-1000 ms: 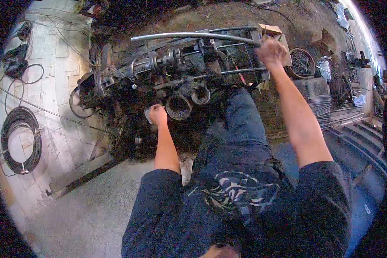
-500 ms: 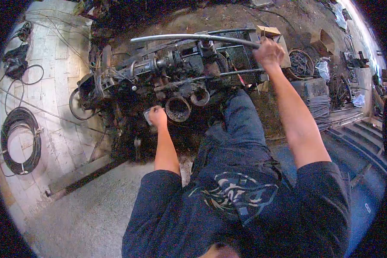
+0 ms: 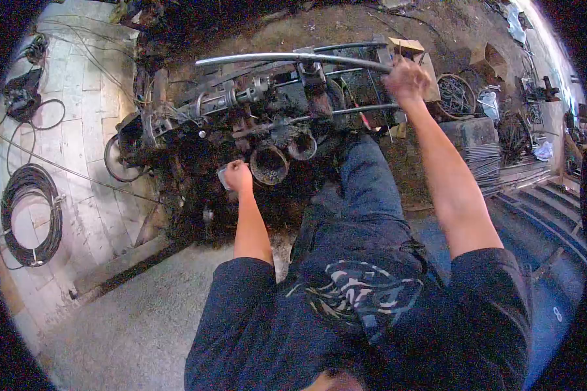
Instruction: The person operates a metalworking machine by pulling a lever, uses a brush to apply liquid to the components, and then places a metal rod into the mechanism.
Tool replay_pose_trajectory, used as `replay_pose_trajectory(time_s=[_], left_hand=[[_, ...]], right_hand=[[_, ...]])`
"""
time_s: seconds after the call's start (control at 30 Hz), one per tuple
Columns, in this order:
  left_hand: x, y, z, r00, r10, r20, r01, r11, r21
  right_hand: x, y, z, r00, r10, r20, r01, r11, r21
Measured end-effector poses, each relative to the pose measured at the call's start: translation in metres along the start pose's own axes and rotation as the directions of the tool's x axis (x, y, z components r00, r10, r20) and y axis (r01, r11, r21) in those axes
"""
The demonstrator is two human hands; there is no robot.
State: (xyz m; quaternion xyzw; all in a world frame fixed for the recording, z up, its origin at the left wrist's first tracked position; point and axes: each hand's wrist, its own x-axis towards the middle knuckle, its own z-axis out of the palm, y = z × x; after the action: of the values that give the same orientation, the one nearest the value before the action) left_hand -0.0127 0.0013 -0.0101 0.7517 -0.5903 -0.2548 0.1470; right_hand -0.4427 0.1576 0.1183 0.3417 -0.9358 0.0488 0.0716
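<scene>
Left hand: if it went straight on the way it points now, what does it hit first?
The left hand, closed on a small grey piece, points up-frame. First in line looks to be the dark greasy machine body just beyond its knuckles. The round opening lies right of that line. Depth unclear.

1. The right hand [image 3: 406, 79], at one o'clock, is closed round the long curved grey metal bar [image 3: 274, 58], hiding that end of it
2. The left hand [image 3: 239, 177] covers most of a small flat grey object [image 3: 223, 176]; what it is cannot be told
3. Shadow swallows the lower side of the greasy black machine [image 3: 241, 117], and a blue-jeaned leg [image 3: 365, 182] hides its three o'clock side
</scene>
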Motion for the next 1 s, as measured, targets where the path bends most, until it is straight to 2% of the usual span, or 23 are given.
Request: replay_pose_trajectory(time_s=[0.13,0.23,0.3,0.53,0.63,0.7,0.87,0.93,1.0], left_hand=[[-0.004,0.003,-0.007,1.000,-0.016,0.022,0.017,0.999,-0.052],[-0.004,0.002,-0.007,0.998,0.056,0.008,-0.056,0.998,0.043],[0.000,-0.003,-0.001,0.999,0.041,-0.012,-0.042,0.996,-0.077],[-0.001,-0.001,-0.001,0.999,0.041,-0.009,-0.042,0.992,-0.122],[0.001,-0.004,0.000,0.999,0.035,-0.005,-0.035,0.996,-0.082],[0.005,-0.008,0.000,0.998,0.046,0.044,-0.047,0.999,0.009],[0.010,-0.018,0.002,0.996,0.034,0.078,-0.027,0.996,-0.085],[0.007,-0.015,0.001,0.996,0.042,0.084,-0.033,0.994,-0.109],[0.007,-0.012,0.000,0.997,0.013,0.078,-0.010,0.999,-0.037]], right_hand=[[0.000,0.001,0.006,0.999,-0.016,-0.036,0.016,1.000,0.012],[0.001,-0.002,-0.003,1.000,0.012,0.004,-0.012,1.000,0.009],[0.000,-0.005,-0.011,0.996,0.070,0.049,-0.070,0.998,0.005],[0.002,-0.003,-0.003,1.000,0.026,0.009,-0.026,1.000,0.003],[0.000,-0.004,-0.008,0.999,0.013,0.030,-0.014,1.000,0.018],[0.000,-0.003,-0.003,0.998,0.040,0.054,-0.040,0.999,0.008],[-0.001,-0.003,-0.001,0.992,0.068,0.103,-0.069,0.998,0.006],[-0.002,-0.005,-0.004,1.000,0.027,-0.009,-0.027,0.999,0.033],[0.001,-0.004,0.001,0.999,0.038,-0.011,-0.038,0.999,0.019]])
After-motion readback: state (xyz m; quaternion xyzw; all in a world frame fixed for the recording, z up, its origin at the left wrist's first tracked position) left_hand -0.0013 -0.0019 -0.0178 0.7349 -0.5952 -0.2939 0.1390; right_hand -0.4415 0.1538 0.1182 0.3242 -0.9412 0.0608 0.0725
